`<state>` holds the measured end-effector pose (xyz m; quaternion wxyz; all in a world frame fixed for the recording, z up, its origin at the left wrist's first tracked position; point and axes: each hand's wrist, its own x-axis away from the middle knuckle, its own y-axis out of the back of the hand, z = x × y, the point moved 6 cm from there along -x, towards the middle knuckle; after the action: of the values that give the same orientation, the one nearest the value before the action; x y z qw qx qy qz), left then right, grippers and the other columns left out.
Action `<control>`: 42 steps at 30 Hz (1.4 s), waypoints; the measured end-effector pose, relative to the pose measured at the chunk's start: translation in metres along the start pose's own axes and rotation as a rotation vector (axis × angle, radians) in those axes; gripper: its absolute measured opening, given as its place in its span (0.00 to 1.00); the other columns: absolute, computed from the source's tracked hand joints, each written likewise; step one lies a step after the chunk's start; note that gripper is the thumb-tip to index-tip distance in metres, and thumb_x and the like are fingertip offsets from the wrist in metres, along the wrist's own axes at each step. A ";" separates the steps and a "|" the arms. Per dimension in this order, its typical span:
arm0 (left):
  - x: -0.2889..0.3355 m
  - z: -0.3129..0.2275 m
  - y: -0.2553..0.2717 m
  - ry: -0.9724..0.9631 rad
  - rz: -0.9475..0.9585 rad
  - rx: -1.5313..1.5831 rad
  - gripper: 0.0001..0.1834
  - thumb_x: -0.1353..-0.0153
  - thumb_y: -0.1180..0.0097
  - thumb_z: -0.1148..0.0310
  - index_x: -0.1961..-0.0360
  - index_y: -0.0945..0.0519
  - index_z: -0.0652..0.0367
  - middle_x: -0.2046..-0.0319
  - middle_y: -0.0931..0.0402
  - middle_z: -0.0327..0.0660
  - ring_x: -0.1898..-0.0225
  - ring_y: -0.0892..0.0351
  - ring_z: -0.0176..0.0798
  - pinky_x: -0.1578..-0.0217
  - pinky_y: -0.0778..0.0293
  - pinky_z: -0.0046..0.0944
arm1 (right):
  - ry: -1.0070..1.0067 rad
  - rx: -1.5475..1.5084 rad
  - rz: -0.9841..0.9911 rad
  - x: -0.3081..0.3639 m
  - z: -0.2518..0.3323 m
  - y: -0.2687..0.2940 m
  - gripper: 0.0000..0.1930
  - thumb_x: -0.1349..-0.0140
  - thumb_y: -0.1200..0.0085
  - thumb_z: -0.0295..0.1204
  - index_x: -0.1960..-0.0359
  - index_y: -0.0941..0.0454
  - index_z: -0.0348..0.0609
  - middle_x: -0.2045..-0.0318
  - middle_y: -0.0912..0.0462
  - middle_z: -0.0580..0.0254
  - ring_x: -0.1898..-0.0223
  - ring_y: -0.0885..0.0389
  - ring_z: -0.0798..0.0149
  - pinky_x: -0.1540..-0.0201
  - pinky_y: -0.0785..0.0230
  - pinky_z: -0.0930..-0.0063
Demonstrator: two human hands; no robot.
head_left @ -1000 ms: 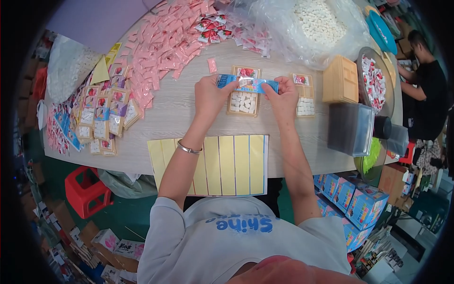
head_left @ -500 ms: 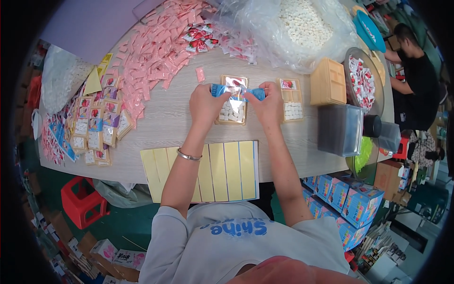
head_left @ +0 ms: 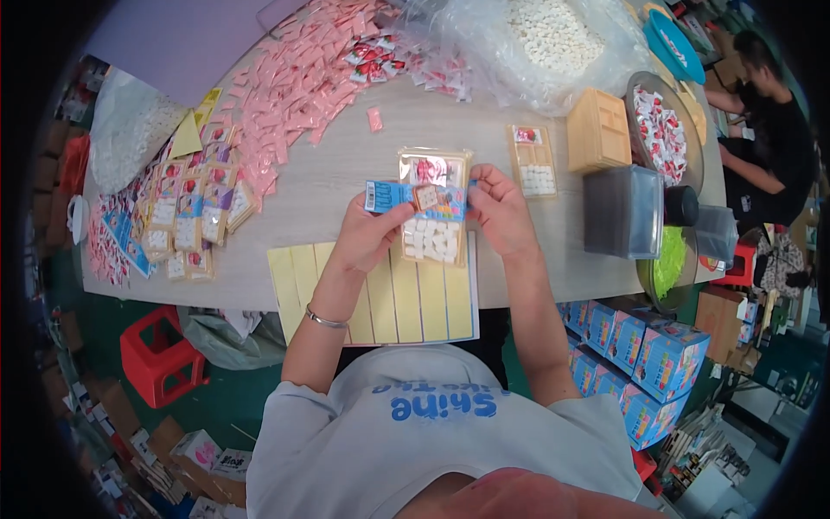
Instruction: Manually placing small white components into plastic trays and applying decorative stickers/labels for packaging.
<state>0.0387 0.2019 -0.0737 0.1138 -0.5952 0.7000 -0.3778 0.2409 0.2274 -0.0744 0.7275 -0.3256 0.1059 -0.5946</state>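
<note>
A clear-lidded tray of small white pieces, with a red-printed sachet in its far end, is held up in front of me over the near part of the table. Across its middle lies a blue printed paper band. My left hand is closed on the tray's left side, thumb pressed over the band. At the right edge, my right hand pinches the band's end against the tray; its fingertips are partly hidden behind. Below the tray, a sheet of yellow strips overhangs the table edge.
An open tray with white pieces lies to the right, near stacked beige trays and a clear plastic box. Pink sachets spread at the far left, beside banded trays. A bag of white pieces stands far back.
Both hands have drawn the tray nearer and lifted it over the yellow strips. The blue band, earlier stretched between both hands, now lies across the tray with its right end folded to the edge.
</note>
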 end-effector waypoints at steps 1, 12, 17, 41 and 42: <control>0.010 0.002 0.001 0.006 -0.011 -0.006 0.14 0.36 0.37 0.79 0.49 0.21 0.65 0.55 0.15 0.42 0.55 0.14 0.37 0.52 0.15 0.40 | -0.042 -0.043 0.028 0.011 -0.006 -0.016 0.15 0.35 0.43 0.17 0.48 0.26 0.41 0.57 0.15 0.65 0.57 0.15 0.72 0.53 0.20 0.75; 0.093 0.004 -0.006 -0.071 0.005 0.164 0.19 0.39 0.35 0.82 0.47 0.22 0.64 0.54 0.16 0.43 0.53 0.14 0.38 0.48 0.17 0.41 | 0.138 0.235 0.069 0.098 -0.008 -0.087 0.10 0.30 0.45 0.21 0.51 0.16 0.33 0.57 0.14 0.62 0.55 0.17 0.73 0.49 0.24 0.77; 0.115 -0.018 -0.012 -0.214 -0.166 -0.294 0.26 0.45 0.27 0.80 0.45 0.22 0.64 0.55 0.16 0.42 0.56 0.14 0.36 0.52 0.18 0.35 | 0.143 0.302 0.068 0.122 -0.004 -0.093 0.13 0.32 0.44 0.18 0.47 0.19 0.29 0.56 0.13 0.59 0.56 0.16 0.72 0.51 0.22 0.77; 0.169 -0.022 -0.045 -0.549 0.192 -0.664 0.10 0.44 0.28 0.75 0.60 0.14 0.63 0.62 0.14 0.45 0.60 0.13 0.44 0.53 0.21 0.45 | 0.627 0.693 0.306 0.151 -0.005 -0.119 0.10 0.50 0.29 0.20 0.66 0.14 0.44 0.68 0.15 0.63 0.67 0.17 0.62 0.65 0.25 0.70; 0.169 -0.020 -0.044 -0.526 0.179 -0.740 0.11 0.43 0.29 0.78 0.59 0.15 0.65 0.61 0.15 0.45 0.60 0.14 0.43 0.58 0.20 0.39 | 0.608 0.766 0.294 0.151 -0.010 -0.116 0.11 0.49 0.29 0.21 0.63 0.14 0.44 0.67 0.16 0.62 0.66 0.17 0.61 0.64 0.25 0.71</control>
<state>0.0143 0.0537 0.0182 0.0996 -0.6085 0.7839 0.0724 0.1839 0.0731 0.0223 0.8069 0.1703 0.1320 -0.5499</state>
